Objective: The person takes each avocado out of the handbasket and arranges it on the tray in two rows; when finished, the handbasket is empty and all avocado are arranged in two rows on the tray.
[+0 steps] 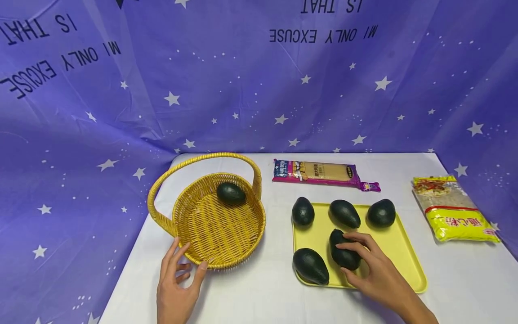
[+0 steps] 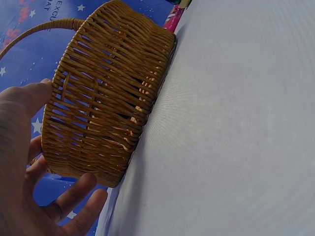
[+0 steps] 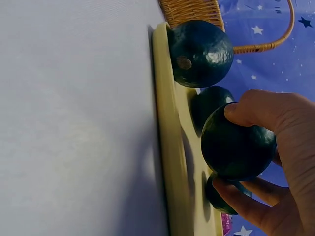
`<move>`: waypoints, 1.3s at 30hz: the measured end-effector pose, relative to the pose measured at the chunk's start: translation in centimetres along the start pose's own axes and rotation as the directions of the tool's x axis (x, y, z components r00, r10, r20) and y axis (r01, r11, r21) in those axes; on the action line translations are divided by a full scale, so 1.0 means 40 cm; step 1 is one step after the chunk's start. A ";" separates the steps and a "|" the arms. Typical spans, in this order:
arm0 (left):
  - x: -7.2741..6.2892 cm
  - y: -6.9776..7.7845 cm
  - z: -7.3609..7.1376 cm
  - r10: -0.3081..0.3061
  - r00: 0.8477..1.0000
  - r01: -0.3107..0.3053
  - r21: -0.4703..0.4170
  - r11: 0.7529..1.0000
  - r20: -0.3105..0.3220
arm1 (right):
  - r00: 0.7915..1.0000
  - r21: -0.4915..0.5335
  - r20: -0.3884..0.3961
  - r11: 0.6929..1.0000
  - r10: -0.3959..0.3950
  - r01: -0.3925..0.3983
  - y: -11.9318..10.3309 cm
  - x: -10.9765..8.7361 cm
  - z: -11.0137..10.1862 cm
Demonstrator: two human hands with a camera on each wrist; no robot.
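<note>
A dark green avocado (image 1: 344, 252) is held between the thumb and fingers of my right hand (image 1: 374, 270), over the middle of a yellow tray (image 1: 400, 265). In the right wrist view, the held avocado (image 3: 238, 145) shows its rounded end; whether it touches the tray I cannot tell. Several more avocados lie on the tray, among them one at the front left (image 1: 310, 266). At the left stands a woven basket (image 1: 218, 238) with a raised handle and a single avocado (image 1: 230, 193) inside. My left hand (image 1: 178, 288) touches its near left rim with spread, relaxed fingers.
Behind the tray lies a purple packet of noodles (image 1: 323, 173). A yellow and clear food bag (image 1: 457, 211) is at the right. The white tabletop (image 1: 259, 297) ends against a purple star-printed cloth (image 1: 243, 90) at the back and sides.
</note>
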State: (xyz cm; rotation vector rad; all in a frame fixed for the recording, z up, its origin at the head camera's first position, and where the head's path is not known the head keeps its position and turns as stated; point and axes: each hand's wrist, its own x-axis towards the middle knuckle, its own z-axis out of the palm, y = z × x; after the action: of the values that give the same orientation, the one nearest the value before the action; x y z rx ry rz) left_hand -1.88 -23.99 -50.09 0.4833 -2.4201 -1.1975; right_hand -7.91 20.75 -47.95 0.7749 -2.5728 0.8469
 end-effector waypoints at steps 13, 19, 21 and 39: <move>0.000 0.003 -0.001 0.004 1.000 -0.004 -0.002 1.000 -0.006 | 0.999 -0.058 -0.017 0.997 0.045 -0.046 -0.002 -0.044 -0.001; 0.000 0.001 -0.001 0.007 1.000 -0.007 -0.007 1.000 -0.007 | 0.992 -0.099 0.009 0.988 0.122 -0.121 -0.006 -0.060 -0.006; 0.000 0.001 -0.001 0.009 1.000 -0.009 -0.009 1.000 -0.006 | 0.991 -0.107 0.015 0.986 0.131 -0.129 -0.006 -0.065 -0.006; 0.001 0.002 0.000 0.003 1.000 -0.003 -0.001 1.000 0.001 | 0.988 -0.146 0.011 0.977 0.156 -0.153 -0.018 -0.088 -0.011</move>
State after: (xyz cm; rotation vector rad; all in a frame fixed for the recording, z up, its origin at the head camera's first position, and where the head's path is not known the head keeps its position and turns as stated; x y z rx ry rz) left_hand -1.92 -23.97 -50.03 0.4788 -2.4201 -1.1978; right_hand -4.62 21.92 -48.86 0.5510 -2.7068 0.6877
